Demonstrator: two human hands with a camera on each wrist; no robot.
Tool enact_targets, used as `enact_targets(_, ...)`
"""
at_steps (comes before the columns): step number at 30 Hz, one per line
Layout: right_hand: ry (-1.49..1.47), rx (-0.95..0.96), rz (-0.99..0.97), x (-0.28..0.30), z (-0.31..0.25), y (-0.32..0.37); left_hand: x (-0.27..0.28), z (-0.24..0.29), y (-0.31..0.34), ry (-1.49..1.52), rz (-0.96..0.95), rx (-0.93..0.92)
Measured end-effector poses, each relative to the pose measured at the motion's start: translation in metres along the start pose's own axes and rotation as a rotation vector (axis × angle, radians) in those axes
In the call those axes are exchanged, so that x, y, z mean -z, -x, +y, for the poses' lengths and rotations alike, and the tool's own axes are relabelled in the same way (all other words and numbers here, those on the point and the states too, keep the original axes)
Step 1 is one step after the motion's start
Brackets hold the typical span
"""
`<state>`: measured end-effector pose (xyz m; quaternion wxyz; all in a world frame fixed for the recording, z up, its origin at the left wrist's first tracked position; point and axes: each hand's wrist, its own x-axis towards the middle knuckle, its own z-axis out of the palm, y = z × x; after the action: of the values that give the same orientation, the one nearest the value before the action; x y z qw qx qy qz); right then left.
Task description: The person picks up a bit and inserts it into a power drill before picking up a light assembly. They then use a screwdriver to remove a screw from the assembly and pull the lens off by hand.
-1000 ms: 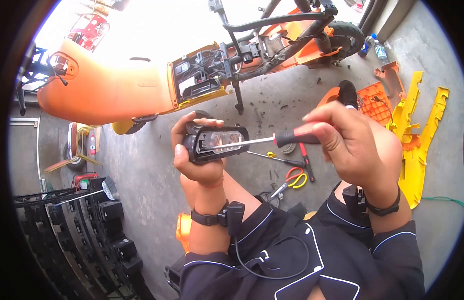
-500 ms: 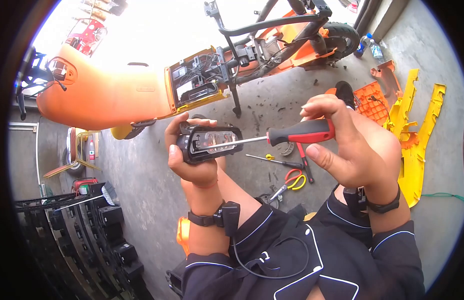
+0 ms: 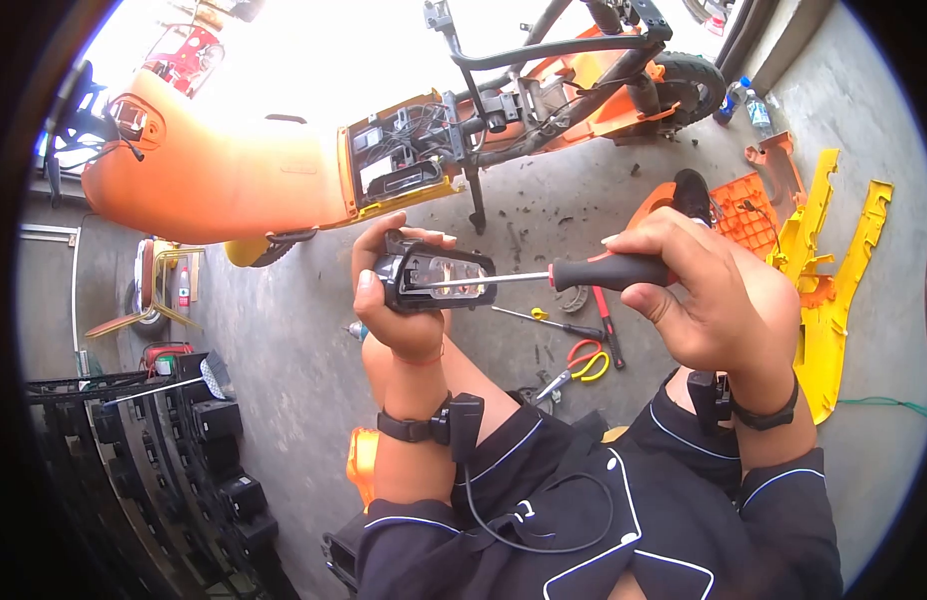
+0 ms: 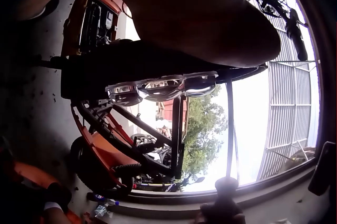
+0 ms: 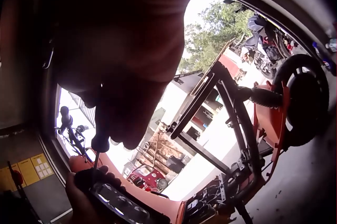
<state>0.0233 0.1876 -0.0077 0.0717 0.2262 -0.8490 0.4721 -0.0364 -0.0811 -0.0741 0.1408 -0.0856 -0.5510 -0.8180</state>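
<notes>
My left hand [image 3: 399, 315] grips a black lamp housing [image 3: 392, 268] with clear round lenses, its fingers and thumb wrapped about the housing's left end. In my right hand [image 3: 699, 300] is a screwdriver with a black and red handle [image 3: 604, 272], held between thumb and fingers. The screwdriver's shaft [image 3: 519, 278] lies across the lens side, its tip at the housing's left end. In the left wrist view the lenses [image 4: 163, 88] show below the dark hand, with the shaft [image 4: 229, 129] upright beside them. The right wrist view shows the housing [image 5: 118, 203] beneath the screwdriver.
An orange scooter body [image 3: 224, 170] with exposed wiring and frame lies across the back. Scissors [image 3: 574, 370], another screwdriver [image 3: 554, 322] and a red-handled tool [image 3: 611, 330] lie on the concrete floor [image 3: 284, 330]. Yellow panels [image 3: 834, 300] are at the right, black parts [image 3: 154, 450] at the lower left.
The right fingers opened around the handle half a second ago and now close on it again. The lamp housing has shifted slightly right and tilted; its lens side looks narrower.
</notes>
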Motion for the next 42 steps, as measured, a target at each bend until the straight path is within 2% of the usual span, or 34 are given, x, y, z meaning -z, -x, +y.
enact_targets(4,-0.040,-0.122,-0.034,0.004,-0.008,0.001,0.001,0.003,0.009,-0.079,-0.086,0.008)
enact_targets(6,-0.480,-0.748,-0.121,0.016,-0.027,-0.008,0.000,0.002,0.012,-0.172,-0.123,-0.004)
enact_targets(8,-0.514,-0.776,-0.136,0.016,-0.018,-0.002,-0.003,-0.004,0.014,-0.072,-0.060,0.036)
enact_targets(10,-0.166,-0.464,-0.171,0.015,-0.014,0.009,-0.001,-0.005,0.010,-0.043,-0.064,0.040)
enact_targets(11,-0.072,-0.311,-0.086,0.014,-0.018,0.011,0.001,-0.005,0.009,-0.096,-0.081,0.035)
enact_targets(12,-0.073,-0.312,-0.085,0.011,-0.020,0.010,0.002,-0.006,0.007,-0.149,-0.095,0.028)
enact_targets(15,0.043,0.016,-0.041,-0.003,-0.009,0.012,0.005,-0.009,0.005,-0.045,-0.050,0.054)
enact_targets(16,0.042,0.014,-0.035,-0.005,-0.006,0.014,0.005,-0.010,0.004,0.009,-0.017,0.075)
enact_targets(18,-0.288,-0.132,-0.121,-0.007,-0.004,0.018,0.007,-0.009,0.007,-0.040,-0.057,0.077)
enact_targets(19,-0.462,-0.372,-0.124,-0.007,-0.009,0.017,0.008,-0.009,0.010,-0.085,-0.093,0.076)
enact_targets(20,-0.462,-0.372,-0.118,-0.007,-0.007,0.017,0.008,-0.008,0.011,-0.085,-0.098,0.076)
enact_targets(22,-1.094,-0.894,-0.229,-0.008,0.005,0.018,0.009,-0.007,0.014,-0.097,-0.064,0.047)
enact_targets(23,-1.240,-1.021,-0.203,-0.017,0.005,0.019,0.010,-0.008,0.014,-0.043,-0.039,0.023)
enact_targets(26,-1.224,-1.046,-0.191,-0.014,0.005,0.019,0.013,-0.006,0.014,-0.061,-0.116,0.027)
enact_targets(27,-1.172,-0.968,-0.209,-0.009,0.003,0.019,0.014,-0.005,0.015,0.003,-0.121,0.083)
enact_targets(28,-1.169,-0.972,-0.215,-0.001,-0.006,0.018,0.014,-0.003,0.015,0.003,-0.115,0.084)
enact_targets(30,-0.552,-0.650,-0.078,0.010,-0.029,0.017,0.012,0.001,0.011,0.215,-0.044,0.225)
enact_targets(32,-0.565,-0.516,0.029,0.019,-0.029,0.027,0.010,0.007,0.008,0.253,-0.016,0.281)
enact_targets(33,-0.358,-0.442,0.068,0.026,-0.027,0.030,0.012,0.005,0.005,0.282,-0.036,0.296)
enact_targets(37,-0.199,-0.450,0.197,0.023,-0.026,0.027,0.010,0.002,0.007,0.273,-0.073,0.304)
enact_targets(39,-0.169,-0.438,0.202,0.024,-0.023,0.027,0.006,-0.001,0.008,0.278,-0.140,0.283)
enact_targets(42,0.101,-0.315,0.096,0.027,-0.023,0.027,0.002,-0.001,0.007,0.209,-0.144,0.297)
